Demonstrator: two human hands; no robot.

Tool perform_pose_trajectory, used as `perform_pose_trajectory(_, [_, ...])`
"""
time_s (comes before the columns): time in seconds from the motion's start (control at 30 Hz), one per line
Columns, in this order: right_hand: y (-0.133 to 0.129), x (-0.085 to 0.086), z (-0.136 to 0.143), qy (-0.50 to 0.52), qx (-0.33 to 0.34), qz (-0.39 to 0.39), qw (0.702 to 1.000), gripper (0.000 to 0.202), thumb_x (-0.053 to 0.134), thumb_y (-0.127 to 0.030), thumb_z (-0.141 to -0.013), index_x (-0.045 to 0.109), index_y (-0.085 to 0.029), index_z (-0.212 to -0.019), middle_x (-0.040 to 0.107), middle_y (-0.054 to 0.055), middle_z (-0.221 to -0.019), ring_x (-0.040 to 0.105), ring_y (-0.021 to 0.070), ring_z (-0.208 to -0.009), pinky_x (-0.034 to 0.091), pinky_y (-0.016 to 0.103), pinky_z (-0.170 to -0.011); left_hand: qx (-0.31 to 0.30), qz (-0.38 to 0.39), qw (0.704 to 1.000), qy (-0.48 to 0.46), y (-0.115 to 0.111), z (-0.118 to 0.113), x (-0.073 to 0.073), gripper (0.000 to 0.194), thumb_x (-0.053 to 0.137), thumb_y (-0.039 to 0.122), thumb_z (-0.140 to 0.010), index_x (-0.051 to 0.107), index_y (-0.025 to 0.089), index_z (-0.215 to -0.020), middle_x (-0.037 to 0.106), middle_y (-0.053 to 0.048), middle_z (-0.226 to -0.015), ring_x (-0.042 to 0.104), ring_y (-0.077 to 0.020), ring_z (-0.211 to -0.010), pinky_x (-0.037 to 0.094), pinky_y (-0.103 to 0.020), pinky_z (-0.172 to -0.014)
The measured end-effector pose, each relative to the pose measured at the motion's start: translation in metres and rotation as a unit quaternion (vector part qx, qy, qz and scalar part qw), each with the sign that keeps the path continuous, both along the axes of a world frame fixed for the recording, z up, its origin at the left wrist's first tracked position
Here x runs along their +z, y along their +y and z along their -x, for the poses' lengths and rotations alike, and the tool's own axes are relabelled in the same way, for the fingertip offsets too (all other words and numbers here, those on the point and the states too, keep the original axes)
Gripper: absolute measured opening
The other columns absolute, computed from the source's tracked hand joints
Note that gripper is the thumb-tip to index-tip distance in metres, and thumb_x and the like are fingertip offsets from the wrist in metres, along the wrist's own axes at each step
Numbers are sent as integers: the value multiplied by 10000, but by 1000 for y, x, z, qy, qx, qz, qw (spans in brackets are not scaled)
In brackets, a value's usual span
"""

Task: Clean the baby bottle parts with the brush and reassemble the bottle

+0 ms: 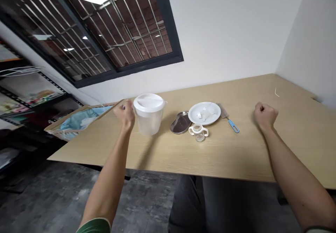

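My left hand point(124, 113) is closed in a fist just left of a translucent plastic pitcher point(149, 121) with a white lid; I cannot tell whether they touch. Out to the right, my right hand point(265, 115) also makes a fist over the tabletop, with nothing showing in it. Between the hands lies a shiny metal kidney dish point(181, 122). Beside it, a white plate point(193, 113) bears white pieces point(207, 114). A small clear baby bottle point(199, 134) with two white handles stands in front. Right of the plate rests a blue-handled tool point(232, 124) with a flat greyish head.
The wooden table point(168, 156) meets a white wall and a barred window point(126, 23). A bin with blue cloth point(78, 120) stands at its left end, near shelves point(34, 103). A thin, bent white strip point(276, 92) lies at the far right.
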State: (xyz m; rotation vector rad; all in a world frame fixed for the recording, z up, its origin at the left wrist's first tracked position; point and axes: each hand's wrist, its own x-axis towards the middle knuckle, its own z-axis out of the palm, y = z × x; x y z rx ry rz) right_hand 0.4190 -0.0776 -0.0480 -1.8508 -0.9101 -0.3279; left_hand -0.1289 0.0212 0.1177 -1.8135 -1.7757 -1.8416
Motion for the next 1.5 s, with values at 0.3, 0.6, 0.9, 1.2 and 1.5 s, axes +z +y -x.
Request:
perform_pose_trajectory(0.3, [14, -14, -7, -92, 23, 12, 995, 367, 466, -293, -863, 342, -231, -523, 411, 0, -519, 280, 128, -540, 215, 301, -584, -63, -43, 939, 336, 10, -134, 46, 403, 525, 460, -886, 389, 221, -590, 387, 5, -540, 382, -147, -550, 279, -339, -636])
perform_pose_trajectory(0.6, [17, -17, -16, -151, 37, 40, 987, 401, 415, -332, -910, 543, -183, -561, 579, 64, -580, 356, 131, -520, 205, 299, -575, -152, 7, 830, 537, 20, -269, 23, 502, 425, 548, -899, 693, 141, -780, 663, -145, -677, 581, -261, -655, 302, -370, -631])
perform_pose_trajectory(0.9, [18, -13, -16, -167, 41, 54, 984, 414, 413, -322, -920, 582, -168, -575, 603, 68, -587, 356, 126, -521, 199, 295, -570, -123, 39, 825, 550, 56, -276, 20, 537, 436, 548, -897, 718, 92, -865, 666, -202, -757, 611, -325, -741, 333, -392, -677])
perform_pose_trajectory(1.2, [17, -13, -14, -134, 55, 48, 988, 383, 436, -304, -926, 538, -183, -577, 588, 63, -604, 404, 138, -550, 213, 309, -592, -90, 65, 828, 549, 34, -233, 23, 467, 449, 524, -863, 680, 149, -707, 617, -157, -635, 563, -288, -658, 323, -394, -642])
perform_pose_trajectory(1.5, [15, -13, -12, -147, 45, 45, 987, 396, 417, -313, -920, 558, -183, -573, 583, 56, -582, 380, 132, -534, 210, 299, -576, -168, 26, 828, 535, 41, -308, 15, 468, 453, 531, -876, 676, 134, -768, 624, -165, -732, 553, -286, -725, 351, -411, -694])
